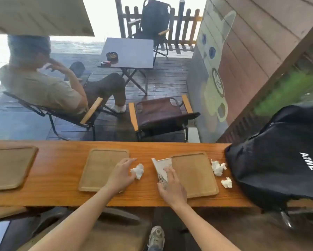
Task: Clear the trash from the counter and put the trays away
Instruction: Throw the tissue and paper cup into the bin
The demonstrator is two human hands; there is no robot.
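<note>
Three wooden trays lie on the long wooden counter (61, 192): a left tray (9, 167), a middle tray (99, 169) and a right tray (193, 174). My left hand (121, 175) rests over the middle tray's right edge, fingers spread, touching a crumpled white tissue (138, 170). My right hand (172, 189) lies flat, fingers apart, on a white printed paper wrapper (161, 166) tucked partly under the right tray's left edge. Two more crumpled tissues, an upper one (218, 167) and a lower one (226, 182), sit to the right of that tray.
A black backpack (278, 160) stands on the counter's right end, close to the tissues. Beyond the glass, a person sits in a folding chair (43, 91) on a deck with a small table (130, 53) and other chairs. A dark stool (115, 225) is below the counter.
</note>
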